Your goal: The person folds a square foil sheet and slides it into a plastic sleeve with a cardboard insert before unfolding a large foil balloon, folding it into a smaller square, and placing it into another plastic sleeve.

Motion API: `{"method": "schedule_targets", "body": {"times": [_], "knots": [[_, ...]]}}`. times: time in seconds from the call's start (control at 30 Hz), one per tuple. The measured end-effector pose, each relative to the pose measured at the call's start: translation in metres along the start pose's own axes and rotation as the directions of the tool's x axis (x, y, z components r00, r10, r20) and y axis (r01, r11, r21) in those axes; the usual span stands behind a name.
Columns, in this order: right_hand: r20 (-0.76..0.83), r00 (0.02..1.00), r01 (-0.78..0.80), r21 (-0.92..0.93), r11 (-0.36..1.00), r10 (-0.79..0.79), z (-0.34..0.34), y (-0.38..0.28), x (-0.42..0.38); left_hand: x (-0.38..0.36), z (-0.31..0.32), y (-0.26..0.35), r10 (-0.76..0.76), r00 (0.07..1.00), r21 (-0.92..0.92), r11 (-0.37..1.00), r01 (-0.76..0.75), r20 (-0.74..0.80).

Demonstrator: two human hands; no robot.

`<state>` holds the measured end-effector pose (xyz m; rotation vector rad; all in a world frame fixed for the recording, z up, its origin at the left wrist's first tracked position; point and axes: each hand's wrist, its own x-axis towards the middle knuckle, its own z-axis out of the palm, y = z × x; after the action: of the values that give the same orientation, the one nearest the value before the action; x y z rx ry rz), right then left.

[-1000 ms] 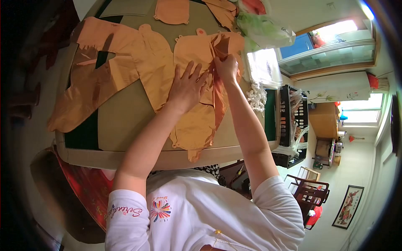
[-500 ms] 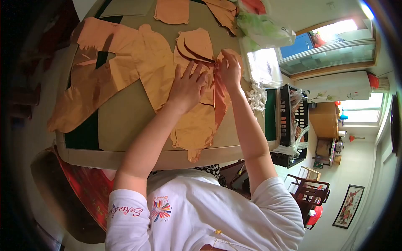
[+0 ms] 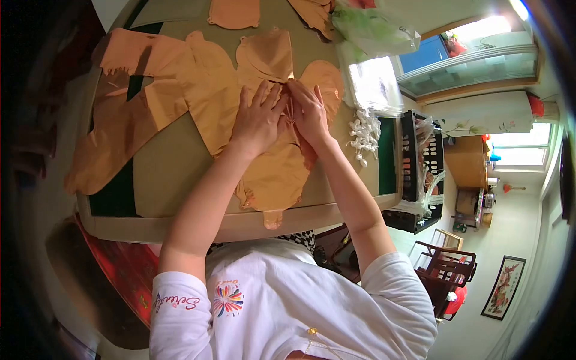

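Note:
A flat, uninflated rose-gold foil balloon (image 3: 273, 180) lies in front of me, its lower lobe and small tab at the table's near edge. Across its middle my left hand (image 3: 260, 123) rests with fingers spread. My right hand (image 3: 308, 115) lies close beside it, fingers stretched out over creased foil. Above my fingertips a folded flap (image 3: 267, 54) of foil stands out, and a rounded lobe shows past my right hand. Another flat foil balloon (image 3: 207, 78) spreads out to the left, next to my left hand. What lies under my palms is hidden.
More foil pieces (image 3: 235, 13) lie at the far side of the table (image 3: 174, 180). To the right are a green-and-white plastic bag (image 3: 375, 36), clear plastic sleeves (image 3: 377, 90) and a bunch of white string (image 3: 365, 135). A black crate (image 3: 410, 207) stands beyond the table's right edge.
My right hand has gone from pinching the foil's right edge to lying outstretched beside my left. The foil's upper layers have come together, and the right lobe is spread wider.

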<state>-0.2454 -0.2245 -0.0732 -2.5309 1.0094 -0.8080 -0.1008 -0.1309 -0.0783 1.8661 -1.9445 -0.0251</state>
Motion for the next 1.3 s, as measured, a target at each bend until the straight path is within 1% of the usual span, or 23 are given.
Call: {"method": "schedule_targets", "body": {"times": [0.03, 0.13, 0.27, 0.33, 0.47, 0.57, 0.67, 0.77, 0.83, 0.87, 0.93, 0.97, 1.07, 1.1, 1.17, 1.27, 1.3], "knots": [[-0.017, 0.999, -0.03, 0.031, 0.999, 0.03, 0.001, 0.001, 0.002, -0.001, 0.0, 0.0, 0.005, 1.0, 0.001, 1.0, -0.005, -0.004], [-0.053, 0.998, -0.03, 0.049, 0.998, 0.033, -0.003, 0.003, 0.005, -0.001, 0.0, -0.001, 0.011, 1.0, 0.013, 1.0, -0.011, -0.01], [0.004, 0.999, 0.04, -0.056, 0.998, -0.04, -0.001, 0.0, 0.009, -0.001, 0.001, 0.0, 0.015, 1.0, 0.005, 1.0, -0.015, -0.024], [0.036, 0.998, 0.062, -0.094, 0.994, -0.059, -0.001, -0.003, 0.01, -0.001, -0.001, 0.001, -0.002, 1.0, 0.032, 0.999, 0.001, 0.015], [0.031, 0.997, 0.073, -0.128, 0.989, -0.07, 0.004, -0.002, 0.007, -0.001, -0.003, 0.001, -0.008, 0.998, 0.063, 0.998, 0.005, 0.056], [0.022, 0.998, 0.065, -0.131, 0.989, -0.062, 0.005, -0.005, 0.007, 0.0, -0.004, 0.0, -0.006, 0.999, 0.034, 0.999, 0.004, 0.049], [0.018, 0.999, 0.052, -0.127, 0.991, -0.05, 0.002, -0.007, 0.009, 0.002, -0.008, -0.001, -0.07, 0.997, -0.075, 0.995, 0.069, -0.013], [0.008, 0.998, 0.055, -0.102, 0.993, -0.055, 0.003, -0.009, 0.008, 0.023, -0.027, -0.003, -0.016, 0.998, -0.094, 0.996, 0.01, -0.064], [0.014, 0.997, 0.071, -0.103, 0.992, -0.07, 0.004, -0.006, 0.009, 0.046, -0.022, -0.006, 0.103, 0.994, -0.064, 0.992, -0.104, -0.023], [0.041, 0.997, 0.072, -0.115, 0.991, -0.067, 0.004, -0.003, 0.009, 0.056, -0.021, -0.007, 0.162, 0.987, -0.048, 0.986, -0.162, -0.006], [0.092, 0.994, 0.073, -0.142, 0.987, -0.061, 0.004, -0.001, 0.007, 0.067, -0.017, -0.008, 0.186, 0.978, -0.003, 0.982, -0.187, 0.095], [0.088, 0.995, 0.066, -0.138, 0.988, -0.055, 0.004, -0.002, 0.008, 0.072, -0.014, -0.008, 0.196, 0.97, 0.017, 0.98, -0.2, 0.147], [-0.015, 0.996, 0.087, -0.108, 0.99, -0.09, 0.005, -0.006, 0.009, 0.081, -0.008, -0.018, 0.156, 0.96, -0.03, 0.988, -0.154, 0.232], [0.011, 0.997, 0.075, -0.106, 0.992, -0.074, 0.005, -0.005, 0.008, 0.083, -0.006, -0.022, 0.168, 0.958, 0.007, 0.985, -0.174, 0.234], [0.003, 0.998, 0.06, -0.096, 0.994, -0.06, 0.004, -0.008, 0.008, 0.088, -0.001, -0.03, 0.191, 0.953, 0.077, 0.974, -0.214, 0.236], [-0.004, 0.999, 0.044, -0.101, 0.994, -0.044, 0.006, -0.007, 0.008, 0.097, 0.008, -0.046, 0.188, 0.971, 0.07, 0.977, -0.2, 0.144], [-0.005, 0.999, 0.038, -0.106, 0.994, -0.038, 0.006, -0.006, 0.008, 0.103, 0.01, -0.051, 0.173, 0.975, 0.086, 0.979, -0.187, 0.14]]}}
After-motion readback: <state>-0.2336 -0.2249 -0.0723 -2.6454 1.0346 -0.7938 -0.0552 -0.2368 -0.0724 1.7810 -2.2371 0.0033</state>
